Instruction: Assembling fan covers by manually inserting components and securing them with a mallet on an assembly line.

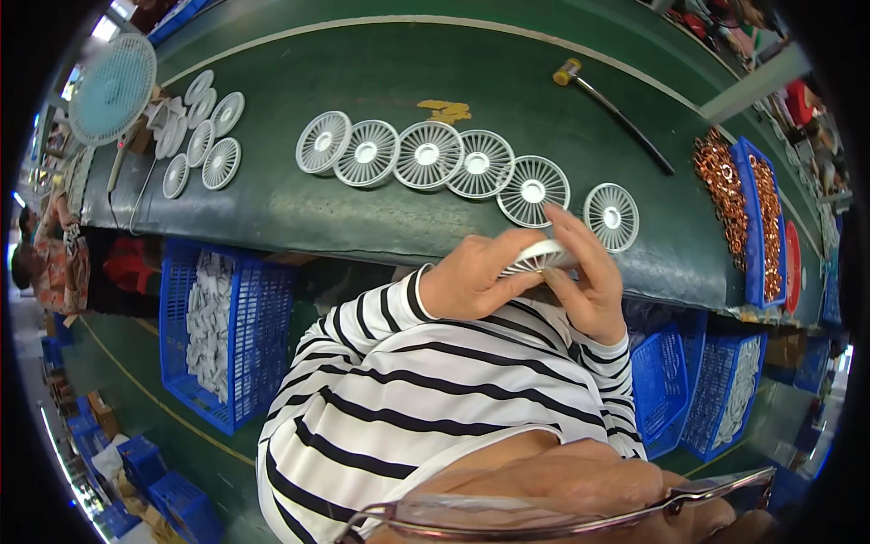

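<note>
Hands together at the near edge of the green table point(299, 208), over a striped-sleeved lap. Left hand point(471, 276) and right hand point(589, 281) both clasped around one white round fan grille point(541, 258), held on edge between them; left thumb and fingers wrapped under its rim, right fingers curled over the top. Just beyond, a row of six white grilles point(428, 154) lying flat and overlapping on the table. Farther left, a cluster of smaller white discs point(201, 136) beside a pale blue fan point(113, 88). Black-handled mallet point(616, 113) at far right. Blue tray point(745, 227) with copper-coloured coils point(720, 186) at the right edge. Blue crate point(249, 335) of white parts below the table, left.
</note>
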Motion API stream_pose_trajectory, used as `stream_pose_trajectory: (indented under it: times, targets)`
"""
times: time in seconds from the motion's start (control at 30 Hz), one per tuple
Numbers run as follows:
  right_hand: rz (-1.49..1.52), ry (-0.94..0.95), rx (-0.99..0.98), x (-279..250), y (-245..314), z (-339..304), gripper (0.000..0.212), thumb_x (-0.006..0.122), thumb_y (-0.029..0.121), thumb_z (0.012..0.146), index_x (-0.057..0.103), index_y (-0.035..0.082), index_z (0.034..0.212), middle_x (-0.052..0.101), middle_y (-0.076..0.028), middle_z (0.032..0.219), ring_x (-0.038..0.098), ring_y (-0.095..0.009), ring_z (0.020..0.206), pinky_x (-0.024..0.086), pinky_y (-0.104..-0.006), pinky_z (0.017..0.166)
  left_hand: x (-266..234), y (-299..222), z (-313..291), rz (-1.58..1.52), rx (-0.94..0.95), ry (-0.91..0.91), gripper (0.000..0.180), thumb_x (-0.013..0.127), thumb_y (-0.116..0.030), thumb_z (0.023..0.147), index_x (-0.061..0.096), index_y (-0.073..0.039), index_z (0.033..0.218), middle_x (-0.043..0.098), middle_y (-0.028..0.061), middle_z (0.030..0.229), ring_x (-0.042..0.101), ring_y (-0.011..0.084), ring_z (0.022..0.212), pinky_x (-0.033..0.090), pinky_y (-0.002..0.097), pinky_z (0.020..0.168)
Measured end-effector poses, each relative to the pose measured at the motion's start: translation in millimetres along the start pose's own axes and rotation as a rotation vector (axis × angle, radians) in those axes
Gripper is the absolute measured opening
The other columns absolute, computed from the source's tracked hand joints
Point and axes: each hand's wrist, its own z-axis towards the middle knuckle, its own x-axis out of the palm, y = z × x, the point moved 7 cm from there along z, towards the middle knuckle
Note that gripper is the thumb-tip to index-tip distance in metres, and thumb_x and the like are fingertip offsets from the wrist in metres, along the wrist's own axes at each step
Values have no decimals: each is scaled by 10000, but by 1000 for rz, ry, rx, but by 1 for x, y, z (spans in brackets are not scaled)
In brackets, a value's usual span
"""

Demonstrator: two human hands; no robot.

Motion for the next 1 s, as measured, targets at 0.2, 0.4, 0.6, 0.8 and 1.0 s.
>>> stream_pose_trajectory:
  times: [0.2, 0.4, 0.6, 0.8, 1.0]
  targets:
    - [13, -64, -44, 4, 4, -1, 457, 650, -51, 787, 565, -17, 1234, 622, -191, 1186, 609, -299, 1089, 477, -374, 925, -7, -9, -6, 59, 124, -35, 422, 670, -46, 810, 529, -30, 1207, 658, 172, 999, 675, 353, 826, 554, 398, 692]
    - [-183, -313, 265, -70, -39, 18, 390, 595, 17, 874, 569, -21, 1261, 622, -140, 1217, 599, -216, 1104, 436, -332, 982, -93, -27, -20, 635, 307, -601, 436, 656, 44, 752, 610, 9, 1184, 669, 188, 1084, 681, 333, 925, 554, 366, 806]
    - [-994, -222, 398, -181, -128, 47, 451, 623, 252, 917, 541, 29, 1300, 585, -182, 1278, 580, -282, 1169, 443, -342, 961, -233, 23, -56, 1106, -219, -845, 282, 572, -154, 910, 614, -111, 1185, 675, 105, 1031, 623, 308, 955, 411, 506, 937]
    - [-1233, -95, 307, -182, -178, 53, 354, 572, 298, 922, 605, 90, 1207, 623, -141, 1112, 591, -328, 1006, 474, -412, 857, -241, 68, -81, 1384, -542, -744, 302, 471, -318, 971, 610, -154, 1183, 593, 99, 1201, 510, 330, 1185, 205, 695, 1024]
    - [-1212, -91, 332, -171, -164, 47, 278, 547, 290, 935, 624, 93, 1116, 618, -118, 1064, 585, -327, 1000, 480, -414, 819, -203, 62, -51, 1448, -451, -619, 406, 524, -400, 931, 603, -120, 1215, 484, 225, 1347, 383, 430, 1296, 172, 709, 1020]
